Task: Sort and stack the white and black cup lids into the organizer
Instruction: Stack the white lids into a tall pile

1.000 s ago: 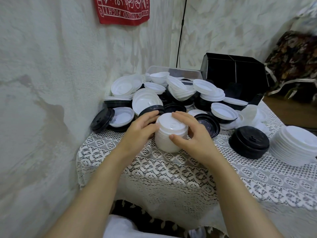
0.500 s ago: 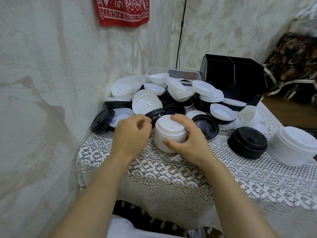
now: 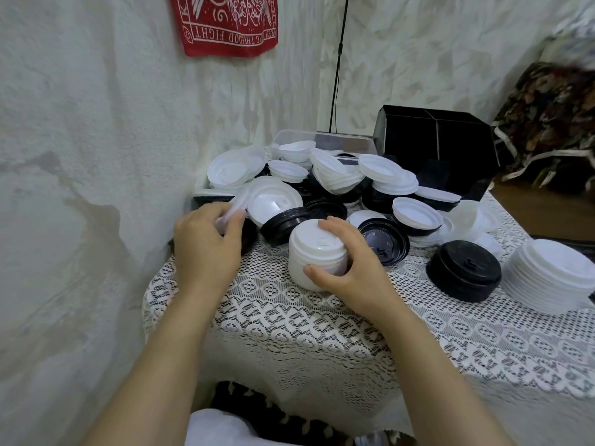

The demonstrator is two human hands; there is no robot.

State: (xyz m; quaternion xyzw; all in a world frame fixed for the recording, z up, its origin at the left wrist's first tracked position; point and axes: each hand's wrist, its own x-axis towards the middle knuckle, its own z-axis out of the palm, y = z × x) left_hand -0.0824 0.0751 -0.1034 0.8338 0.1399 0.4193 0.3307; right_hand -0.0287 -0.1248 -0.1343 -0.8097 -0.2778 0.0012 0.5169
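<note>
Lace cloth (image 3: 289,323) covers the table we work at, pushed into a corner of rough white walls. Across its far half sprawls a heap of loose lids (image 3: 338,175), white and black mixed, too many and too overlapped for us to count. Behind the heap at the right stands the black organizer (image 3: 434,140), its dividers visible; we cannot tell what lies inside. One red cloth (image 3: 225,24) hangs on the wall, its white lettering upside down; we make out only "FIGHT". We count three neat stacks near us: one white stack (image 3: 553,278) at the right edge, one black stack (image 3: 463,272) just beside it, and one small white stack (image 3: 315,249) at the centre. Our right hand (image 3: 357,272) wraps that small white stack, thumb on its near side and fingers curved over its top. Our left hand (image 3: 206,249) curls round a single white lid (image 3: 236,204), blurred, at the heap's left edge.
</note>
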